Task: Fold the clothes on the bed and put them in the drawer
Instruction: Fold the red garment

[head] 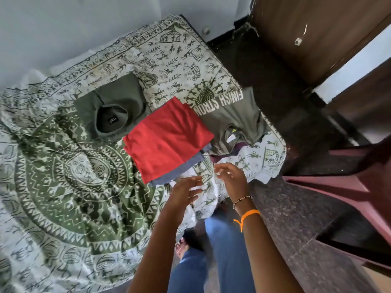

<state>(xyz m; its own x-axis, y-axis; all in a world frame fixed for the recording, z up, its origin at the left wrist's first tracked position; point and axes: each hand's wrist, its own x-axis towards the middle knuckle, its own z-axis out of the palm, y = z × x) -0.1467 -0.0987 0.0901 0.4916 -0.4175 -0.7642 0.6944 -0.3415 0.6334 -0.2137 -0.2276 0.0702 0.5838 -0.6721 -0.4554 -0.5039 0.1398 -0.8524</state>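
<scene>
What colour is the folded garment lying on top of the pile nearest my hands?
Red. The folded garment shows plainly in the head view, the only one given.

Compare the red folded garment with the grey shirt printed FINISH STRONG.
The red folded garment is a neat flat rectangle; the grey printed shirt lies loose and wrinkled, apparently not yet folded. The red one is plain, while the grey one carries white lettering and shows a neck label. The red one sits on top of a blue-grey folded piece; the grey one reaches the bed's edge. Both lie on the green patterned bedsheet, overlapping.
</scene>
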